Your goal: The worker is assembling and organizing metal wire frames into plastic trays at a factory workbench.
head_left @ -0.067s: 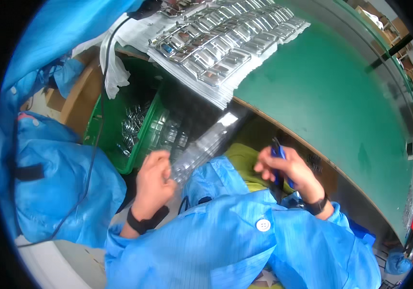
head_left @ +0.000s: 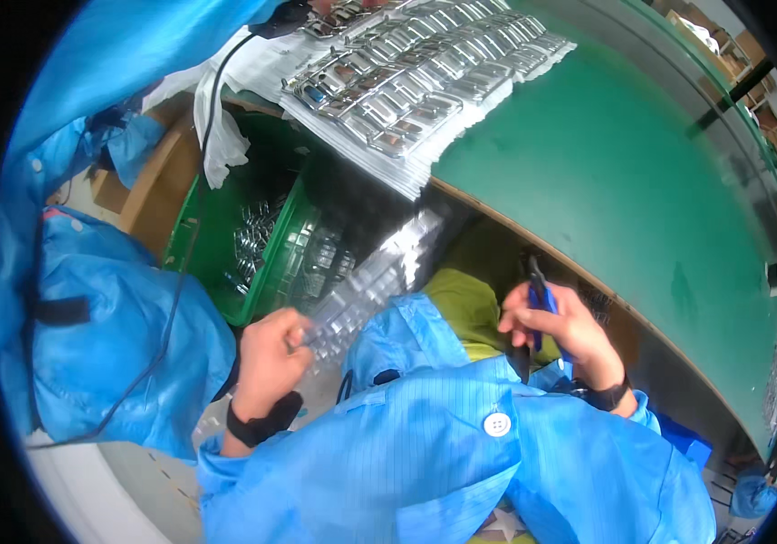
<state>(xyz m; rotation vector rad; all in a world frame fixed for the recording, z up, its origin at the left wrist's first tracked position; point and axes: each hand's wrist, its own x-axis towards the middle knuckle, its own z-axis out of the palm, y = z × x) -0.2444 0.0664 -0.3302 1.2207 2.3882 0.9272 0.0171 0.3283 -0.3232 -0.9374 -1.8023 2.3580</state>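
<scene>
My left hand [head_left: 269,355] is closed at the lower end of a long, clear, shiny plastic tray with small pockets [head_left: 372,286]. The tray slants up and away to the right, blurred by motion. In my right hand [head_left: 562,328] is a pair of cutting pliers [head_left: 540,295] with blue handles, its dark jaws pointing up and away from me. The fingers wrap round the handles, to the right of the tray and over my lap.
A green bin [head_left: 260,288] of small metal parts stands at left, with clear packs beside it. Rows of shiny metal frames [head_left: 424,82] lie on white sheets on the green table [head_left: 588,163]. Another person's blue sleeve [head_left: 135,45] and a hanging black cable [head_left: 191,236] are at left.
My left hand has shifted left and slightly down, and the tray's lower end has moved with it. My right hand has moved a little to the right with the cutting pliers.
</scene>
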